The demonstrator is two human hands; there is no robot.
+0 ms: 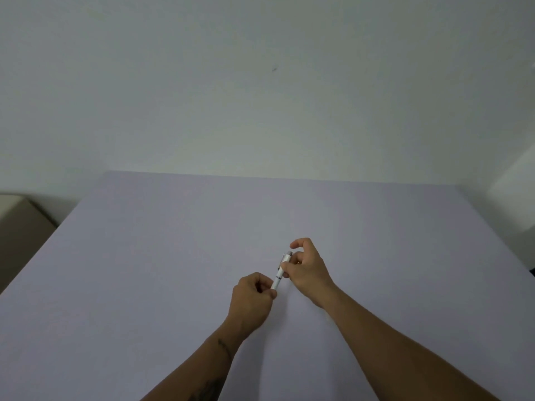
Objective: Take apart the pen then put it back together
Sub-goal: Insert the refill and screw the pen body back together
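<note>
Pen (280, 272): white barrel with a grey push-button at its far end and a dark band near the middle; held in the air between both hands, slanting from the lower left up to the upper right, above the table.
Pen state: appears to be in one piece; too small to tell whether any joint is loosened.
Left hand (253, 296): fingers curled into a loose fist, thumb and fingertips pinched together around the near, lower end of the pen; the tip itself is hidden inside the grip.
Right hand (307, 270): thumb and middle fingers clamped on the upper half of the pen, just below the grey button; the index finger is lifted and curved over the button end, apart from it.
Hands to each other: close together, separated only by a short bare stretch of barrel.
Forearms: both bare, reaching in from the bottom edge; dark markings show on the left one.
Table (144, 256): pale lilac surface spread beneath and all around the hands.
Wall (260, 96): plain pale grey, beyond the hands, past the table's far edge.
Beige object (17, 218): far off to the left of the left hand, beside the table; cannot tell what it is.
</note>
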